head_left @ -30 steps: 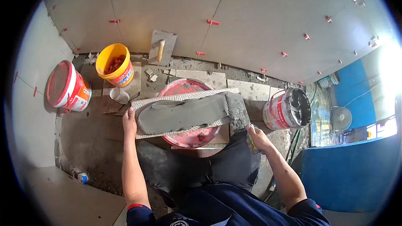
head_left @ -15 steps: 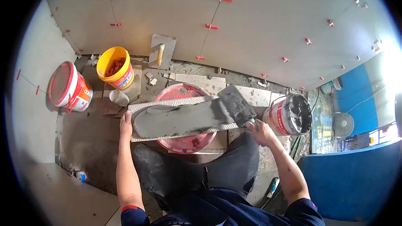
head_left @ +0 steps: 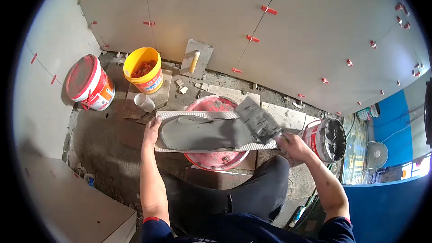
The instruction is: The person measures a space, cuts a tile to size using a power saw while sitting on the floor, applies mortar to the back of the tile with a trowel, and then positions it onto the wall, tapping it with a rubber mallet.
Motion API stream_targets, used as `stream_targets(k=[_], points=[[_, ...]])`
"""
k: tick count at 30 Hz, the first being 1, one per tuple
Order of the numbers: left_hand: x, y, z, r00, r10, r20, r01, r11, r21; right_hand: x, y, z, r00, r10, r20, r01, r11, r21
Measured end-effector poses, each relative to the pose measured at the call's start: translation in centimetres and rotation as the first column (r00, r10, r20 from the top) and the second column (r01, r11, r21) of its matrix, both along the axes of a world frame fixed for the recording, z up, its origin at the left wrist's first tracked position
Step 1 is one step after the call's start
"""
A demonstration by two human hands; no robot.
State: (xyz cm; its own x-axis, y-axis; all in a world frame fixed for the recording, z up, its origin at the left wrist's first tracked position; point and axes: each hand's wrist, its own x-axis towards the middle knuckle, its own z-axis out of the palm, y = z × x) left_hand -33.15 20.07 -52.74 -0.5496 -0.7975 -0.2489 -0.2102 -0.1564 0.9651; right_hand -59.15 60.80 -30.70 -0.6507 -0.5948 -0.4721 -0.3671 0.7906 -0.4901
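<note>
A long narrow tile (head_left: 173, 115) with a ribbed back lies across a red round tub (head_left: 220, 159) in front of my knees. Grey mortar (head_left: 202, 132) coats most of it, leaving ribbed strips bare along the edges. My left hand (head_left: 152, 131) grips the tile's left end, thumb on the upper side. In my right hand (head_left: 293, 147) is the handle of a flat trowel (head_left: 258, 119), fingers closed round it. The mortar-smeared blade sits over the tile's right end, tilted; whether it touches the mortar, I cannot tell.
At the left stand a lidded red-and-white bucket (head_left: 90, 83), a yellow bucket (head_left: 143, 74) with red pieces inside, and a white cup (head_left: 144, 102). Another trowel (head_left: 196, 58) leans on the tiled wall (head_left: 211, 9). A mortar-coated bucket (head_left: 324, 140) is right of my hand.
The view has shifted, so the scene sits farther right. The trowel blade has turned slightly over the tile's right end. Both hands keep their grip.
</note>
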Motion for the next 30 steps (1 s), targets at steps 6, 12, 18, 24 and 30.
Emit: stream_targets(k=[6,12,18,24,30], points=[[-0.3,-0.6,-2.0,0.988,-0.026,-0.153,0.023,1.000,-0.021,-1.3,-1.2,-4.4,0.999,-0.031,0.014,0.030,0.994,0.104],[-0.1,-0.4,-0.7,0.987,-0.046,-0.156,0.031,0.994,-0.101,-4.6,0.1,-6.0,0.915,-0.179,-0.360,0.214,0.975,0.058],[0.0,1.0,2.1,0.979,-0.013,-0.204,-0.020,0.987,-0.159,0.9,-2.3,-2.1,0.957,-0.131,-0.260,0.142,0.990,0.024],[2.0,2.3,3.4,0.948,0.052,-0.313,-0.075,0.995,-0.060,9.3,-10.6,0.0,0.964,0.253,0.083,-0.246,0.965,-0.089],[2.5,3.7,6.2,0.958,0.014,-0.287,-0.055,0.989,-0.135,3.7,-7.2,-4.3,0.951,-0.020,-0.308,0.006,0.999,-0.047]])
